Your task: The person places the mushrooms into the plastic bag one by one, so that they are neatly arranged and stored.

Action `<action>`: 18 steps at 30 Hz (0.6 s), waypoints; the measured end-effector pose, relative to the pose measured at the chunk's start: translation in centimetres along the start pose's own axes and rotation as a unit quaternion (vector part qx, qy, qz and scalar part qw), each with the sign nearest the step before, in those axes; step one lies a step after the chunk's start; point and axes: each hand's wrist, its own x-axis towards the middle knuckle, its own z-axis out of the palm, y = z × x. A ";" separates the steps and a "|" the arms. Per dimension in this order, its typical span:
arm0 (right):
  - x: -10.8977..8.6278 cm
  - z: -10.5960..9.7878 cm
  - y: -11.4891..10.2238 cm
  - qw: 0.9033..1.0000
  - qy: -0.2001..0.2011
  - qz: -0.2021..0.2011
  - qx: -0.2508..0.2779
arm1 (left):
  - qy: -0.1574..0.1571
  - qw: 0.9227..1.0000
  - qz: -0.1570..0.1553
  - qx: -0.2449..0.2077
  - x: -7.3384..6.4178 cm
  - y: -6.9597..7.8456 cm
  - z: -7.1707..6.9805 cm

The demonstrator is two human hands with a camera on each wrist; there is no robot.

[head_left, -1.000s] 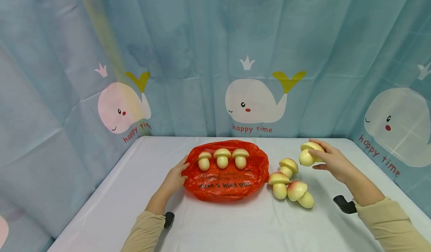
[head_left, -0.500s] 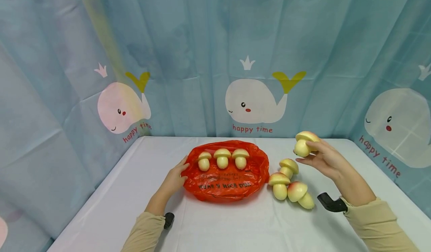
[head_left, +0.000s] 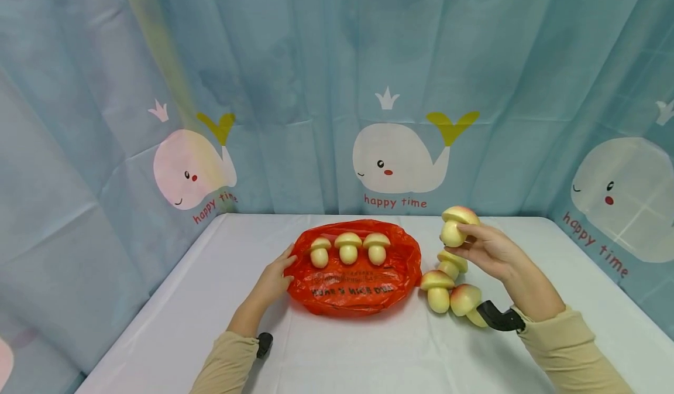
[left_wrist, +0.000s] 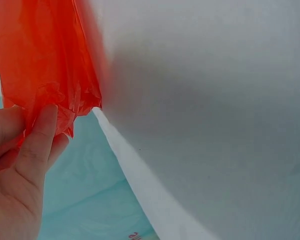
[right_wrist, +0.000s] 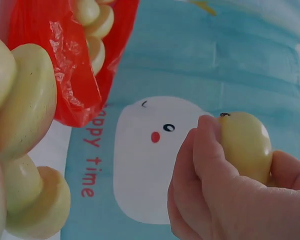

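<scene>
My left hand (head_left: pixel 274 280) pinches the left edge of a red plastic bag (head_left: pixel 350 301), its thumb and fingers bunching the film in the left wrist view (left_wrist: pixel 37 142). Three pale yellow toy mushrooms (head_left: pixel 348 249) stand in a row on the bag, toward its far side. My right hand (head_left: pixel 495 250) holds another toy mushroom (head_left: pixel 453 233) up above the table, cap uppermost, to the right of the bag. In the right wrist view the fingers wrap around this mushroom (right_wrist: pixel 247 145), and its cap is mostly hidden by the hand.
Three more toy mushrooms (head_left: pixel 438 291) with pinkish caps cluster on the white table (head_left: pixel 337 353) by the bag's right edge. The held mushroom overlaps the rearmost one. A blue curtain (head_left: pixel 295 89) with whale prints hangs behind the table and along both sides.
My right hand has carried its mushroom left and somewhat up, from the table's right side to over the loose cluster. The left hand, bag and other mushrooms stay where they were.
</scene>
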 end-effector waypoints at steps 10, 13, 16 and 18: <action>0.9 1.6 0.7 1.000 0.022 0.012 0.009 | -0.008 1.000 -0.013 -0.002 0.0 0.4 -0.2; 1.0 2.2 0.7 0.999 0.024 0.022 0.034 | -0.008 1.000 -0.015 -0.002 0.0 0.6 -0.2; 1.2 2.8 0.9 0.997 0.019 0.027 0.068 | -0.008 1.000 -0.013 -0.002 0.1 0.5 -0.2; 1.3 3.3 1.1 0.996 0.014 0.028 0.082 | -0.009 1.000 -0.012 0.000 0.1 0.4 -0.1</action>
